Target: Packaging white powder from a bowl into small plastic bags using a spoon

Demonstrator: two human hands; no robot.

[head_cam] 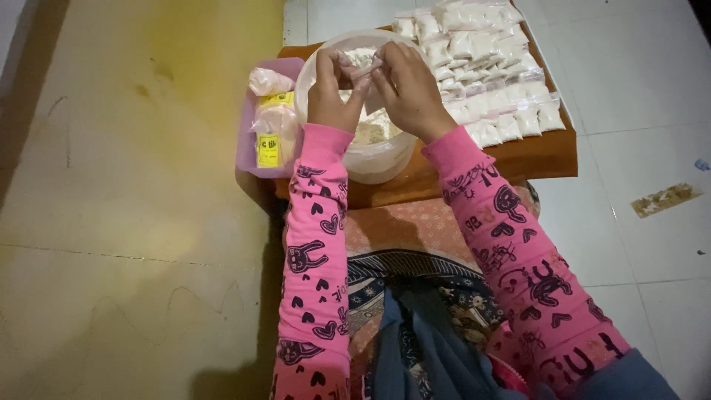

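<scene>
My left hand [330, 87] and my right hand [406, 87] meet above a white plastic bowl [381, 157] that holds pale powder [372, 127]. Both hands pinch a small clear plastic pouch [361, 61] partly filled with the same white powder; the fingers hide most of it. The bowl rests on a low brown wooden board [533, 155]. I wear pink sleeves with dark prints.
Rows of several small filled white pouches [489, 67] lie on the board right of the bowl. A purple tray [246, 141] on the left holds bags with yellow labels [272, 130]. Yellowish floor lies to the left, white tiles to the right.
</scene>
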